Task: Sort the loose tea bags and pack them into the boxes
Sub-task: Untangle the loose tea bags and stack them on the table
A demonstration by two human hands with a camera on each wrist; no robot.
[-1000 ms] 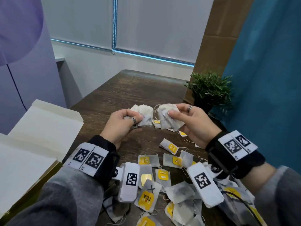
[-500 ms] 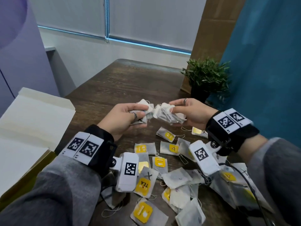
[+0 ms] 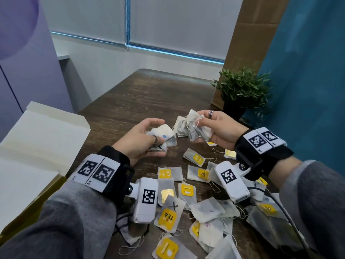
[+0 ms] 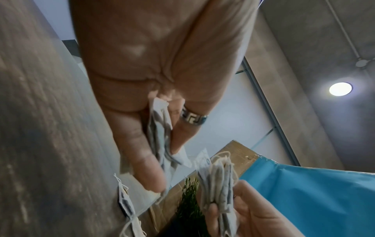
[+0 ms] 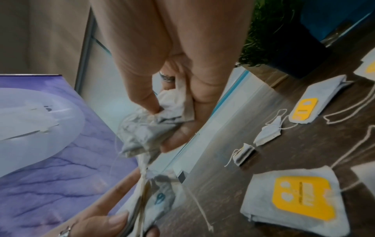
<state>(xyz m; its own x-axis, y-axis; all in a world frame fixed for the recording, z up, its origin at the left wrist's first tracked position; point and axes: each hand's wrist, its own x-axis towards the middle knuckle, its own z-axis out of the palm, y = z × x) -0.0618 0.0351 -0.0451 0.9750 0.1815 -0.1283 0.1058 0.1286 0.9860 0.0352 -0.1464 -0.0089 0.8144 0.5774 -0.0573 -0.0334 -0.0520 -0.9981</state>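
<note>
Both hands are raised over the dark wooden table (image 3: pixel 130 101), each holding a small stack of white tea bags. My left hand (image 3: pixel 147 139) grips its stack of tea bags (image 3: pixel 164 136) between thumb and fingers; the left wrist view shows that stack (image 4: pixel 160 139) edge-on, pinched. My right hand (image 3: pixel 214 126) clutches a thicker, crumpled bunch of tea bags (image 3: pixel 192 126) with strings trailing, also seen as a bunch (image 5: pixel 146 128) in the right wrist view. The two stacks are a short gap apart. Several loose tea bags (image 3: pixel 197 159), many with yellow tags, lie scattered below the hands. An open cream box (image 3: pixel 43 131) sits at the left.
A potted green plant (image 3: pixel 242 90) stands at the table's right edge, just behind my right hand, against a blue wall. A cardboard panel (image 3: pixel 250 30) rises behind it. The far half of the table shows bare wood. A purple panel stands at the left.
The two stacks, nearly touching half a second ago, have drawn slightly apart. My right hand has lifted its bunch a little; the left stack now lies flatter in the palm.
</note>
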